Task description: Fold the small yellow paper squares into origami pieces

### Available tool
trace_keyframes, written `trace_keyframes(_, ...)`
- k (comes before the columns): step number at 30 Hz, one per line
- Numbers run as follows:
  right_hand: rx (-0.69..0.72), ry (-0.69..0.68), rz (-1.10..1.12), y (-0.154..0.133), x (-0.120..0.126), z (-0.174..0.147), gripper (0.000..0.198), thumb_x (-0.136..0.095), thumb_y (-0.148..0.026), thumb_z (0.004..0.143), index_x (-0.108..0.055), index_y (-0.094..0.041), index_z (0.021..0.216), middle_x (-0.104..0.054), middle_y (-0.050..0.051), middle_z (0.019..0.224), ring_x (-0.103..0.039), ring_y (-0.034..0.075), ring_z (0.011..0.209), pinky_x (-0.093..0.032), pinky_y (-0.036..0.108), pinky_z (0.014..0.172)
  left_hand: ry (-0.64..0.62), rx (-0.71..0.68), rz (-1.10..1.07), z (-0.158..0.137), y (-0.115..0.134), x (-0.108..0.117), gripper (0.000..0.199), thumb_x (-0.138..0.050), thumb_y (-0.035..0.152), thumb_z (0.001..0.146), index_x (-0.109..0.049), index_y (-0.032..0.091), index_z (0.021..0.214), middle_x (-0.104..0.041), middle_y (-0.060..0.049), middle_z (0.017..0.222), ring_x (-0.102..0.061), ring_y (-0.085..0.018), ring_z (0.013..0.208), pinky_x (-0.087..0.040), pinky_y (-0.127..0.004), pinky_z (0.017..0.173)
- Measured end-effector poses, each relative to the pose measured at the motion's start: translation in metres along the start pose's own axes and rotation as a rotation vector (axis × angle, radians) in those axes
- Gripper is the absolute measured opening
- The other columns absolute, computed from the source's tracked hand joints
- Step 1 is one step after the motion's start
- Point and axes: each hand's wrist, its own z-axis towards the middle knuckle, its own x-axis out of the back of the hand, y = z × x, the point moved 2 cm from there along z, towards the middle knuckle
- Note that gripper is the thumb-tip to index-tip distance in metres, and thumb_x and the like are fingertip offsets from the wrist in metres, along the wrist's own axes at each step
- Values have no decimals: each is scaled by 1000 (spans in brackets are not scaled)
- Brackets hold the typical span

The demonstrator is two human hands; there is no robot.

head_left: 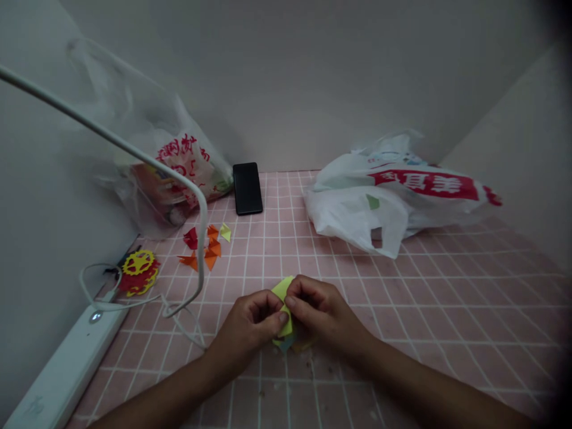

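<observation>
Between my two hands is a small folded piece of yellow paper [283,289], held just above the pink tabletop. My left hand [257,319] pinches its left side between thumb and fingers. With thumb and forefinger, my right hand [318,307] grips its right edge. Below the yellow paper a bit of bluish-green paper [286,342] shows, partly hidden under the hands. The fingers cover much of the folds.
Folded orange paper pieces [212,257], a red one [190,238] and a pale yellow one [226,232] lie left. Beyond stand a phone [248,189], a clear bag [179,161] and a white bag [357,208]. A lamp [58,375] with bent arm [201,238] and cable occupies the left.
</observation>
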Motion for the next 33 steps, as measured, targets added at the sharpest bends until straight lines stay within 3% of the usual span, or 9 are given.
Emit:
trace_keyframes(6, -24, -20, -8, 1, 1, 1, 26, -63, -37, 83, -53, -17, 68, -51, -2, 63, -44, 10, 55, -35, 21, 48, -4, 23, -35, -1, 1, -2, 28, -71, 37, 74, -57, 14, 67, -53, 3, 60, -46, -9, 55, -37, -21, 55)
trace_keyframes(12, -16, 60, -40, -1, 6, 0, 27, -61, -35, 85, -52, -18, 67, -49, -4, 58, -41, 8, 51, -34, 20, 47, -34, -2, -1, -2, 5, -1, 26, -65, 39, 81, -65, 14, 72, -60, 0, 61, -54, -11, 58, -42, -23, 60)
trace_keyframes(18, -23, 114, 23, 4, 6, 0, 26, -61, -34, 87, -53, -18, 69, -50, -5, 57, -42, 8, 50, -35, 20, 46, 11, 8, -3, 0, 0, -2, 24, -70, 35, 75, -59, 15, 68, -56, 3, 57, -48, -10, 53, -39, -22, 56)
trace_keyframes(27, -87, 24, 143, 3, 3, 3, 25, -67, -37, 79, -53, -18, 72, -51, -5, 59, -45, 7, 50, -36, 20, 48, 82, -22, -40, -1, 3, 1, 28, -73, 38, 74, -58, 15, 67, -55, 3, 57, -48, -9, 54, -40, -21, 54)
trace_keyframes(33, -139, 105, 150, 4, 2, 4, 24, -68, -33, 75, -50, -19, 67, -51, -6, 53, -43, 7, 46, -34, 20, 46, 155, -102, -176, -2, 0, 4, 23, -74, 29, 76, -65, 18, 94, -67, -1, 83, -62, -12, 73, -49, -21, 66)
